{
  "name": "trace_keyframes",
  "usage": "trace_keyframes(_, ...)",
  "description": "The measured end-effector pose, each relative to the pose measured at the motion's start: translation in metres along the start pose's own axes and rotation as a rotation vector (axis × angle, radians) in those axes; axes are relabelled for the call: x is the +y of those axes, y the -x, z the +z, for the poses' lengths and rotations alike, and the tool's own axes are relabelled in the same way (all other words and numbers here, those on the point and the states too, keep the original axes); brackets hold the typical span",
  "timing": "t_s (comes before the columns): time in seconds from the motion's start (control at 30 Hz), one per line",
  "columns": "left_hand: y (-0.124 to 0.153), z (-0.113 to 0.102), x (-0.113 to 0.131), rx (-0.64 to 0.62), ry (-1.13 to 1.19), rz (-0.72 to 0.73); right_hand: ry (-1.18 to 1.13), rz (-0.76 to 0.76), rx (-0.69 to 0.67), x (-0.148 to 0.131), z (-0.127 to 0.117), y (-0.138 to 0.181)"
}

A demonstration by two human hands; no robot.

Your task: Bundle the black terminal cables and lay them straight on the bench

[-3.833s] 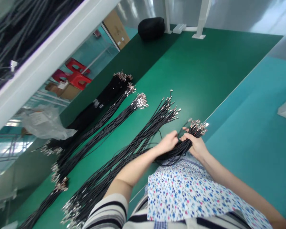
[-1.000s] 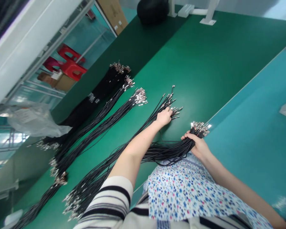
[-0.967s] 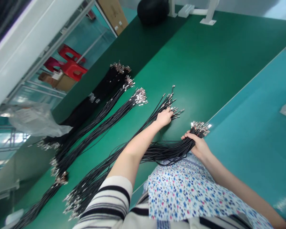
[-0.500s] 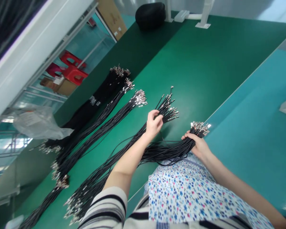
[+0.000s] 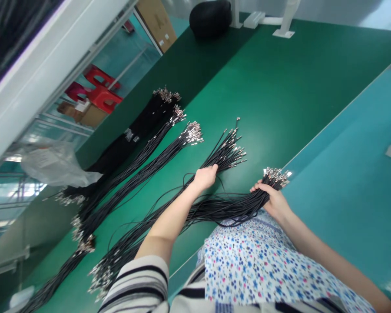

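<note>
My right hand (image 5: 275,202) is closed around one end of a bundle of black cables (image 5: 226,206), just below its shiny metal terminals (image 5: 276,176). This bundle droops leftward across the table edge in front of the flowered apron. To the left, my left hand (image 5: 206,177) is closed over a second black cable bundle (image 5: 220,156), whose metal-tipped ends fan out beyond the knuckles. A thin cable curves out by this hand; its fingers hide how many cables they grip. Toward the lower left, both bundles run together to a cluster of metal ends (image 5: 101,276).
More cable bundles (image 5: 143,163) lie on the green table (image 5: 263,95) to the left, with a clear plastic bag (image 5: 52,163) beside them. A black pouch (image 5: 210,19) and a white metal post (image 5: 286,19) stand at the back. Red stools (image 5: 102,89) are beyond the table.
My left hand has moved a little down and left along its bundle, its raised fingers now closed. Loose cables beside it have shifted into loops. My right hand keeps its hold.
</note>
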State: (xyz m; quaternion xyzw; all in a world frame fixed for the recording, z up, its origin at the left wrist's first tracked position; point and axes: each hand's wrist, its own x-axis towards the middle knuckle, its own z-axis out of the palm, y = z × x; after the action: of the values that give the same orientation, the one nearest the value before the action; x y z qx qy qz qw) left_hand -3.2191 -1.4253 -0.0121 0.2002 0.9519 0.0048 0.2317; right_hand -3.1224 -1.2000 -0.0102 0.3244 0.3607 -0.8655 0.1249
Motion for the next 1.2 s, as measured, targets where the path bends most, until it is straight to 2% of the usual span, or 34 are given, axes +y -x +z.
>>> trace_keyframes(0.1,0.007,0.018,0.005,0.002,-0.046,-0.068,0.001,0.006,0.002,0.001,-0.001,-0.003)
trace_keyframes(0.2,0.002,0.026,0.005,0.023,-0.035,-0.079,0.003,0.011,0.005,0.001,-0.001,-0.005)
trace_keyframes(0.33,-0.001,0.017,-0.003,0.136,0.087,-0.035,0.003,0.004,0.000,0.001,0.000,-0.003)
trace_keyframes(0.4,0.006,0.003,-0.002,0.192,0.291,-0.007,0.006,-0.001,-0.006,-0.001,0.005,-0.002)
trace_keyframes(0.5,0.026,-0.022,0.016,0.178,0.747,0.076,0.019,-0.020,-0.009,-0.007,0.025,0.002)
trace_keyframes(0.57,0.039,-0.035,0.037,0.170,0.942,0.174,0.047,-0.072,-0.020,-0.012,0.047,0.006)
trace_keyframes(0.63,0.049,-0.042,0.058,0.242,0.967,0.238,0.092,-0.142,-0.034,-0.015,0.071,0.011)
trace_keyframes(0.73,0.057,-0.038,0.078,0.406,0.968,0.207,0.183,-0.220,-0.077,-0.016,0.095,0.018)
trace_keyframes(0.87,0.066,-0.027,0.078,0.472,1.076,0.174,0.388,-0.352,-0.143,-0.014,0.101,0.021)
trace_keyframes(0.93,0.073,-0.022,0.070,0.445,1.111,0.207,0.521,-0.374,-0.213,-0.015,0.101,0.022)
trace_keyframes(1.03,0.087,-0.011,0.058,0.296,1.283,0.243,0.751,-0.314,-0.392,-0.012,0.104,0.025)
trace_keyframes(1.1,0.097,-0.001,0.051,0.152,1.535,0.238,0.935,-0.300,-0.505,-0.006,0.110,0.029)
trace_keyframes(1.2,0.114,0.011,0.046,-0.041,1.937,0.222,1.202,-0.464,-0.651,0.006,0.124,0.038)
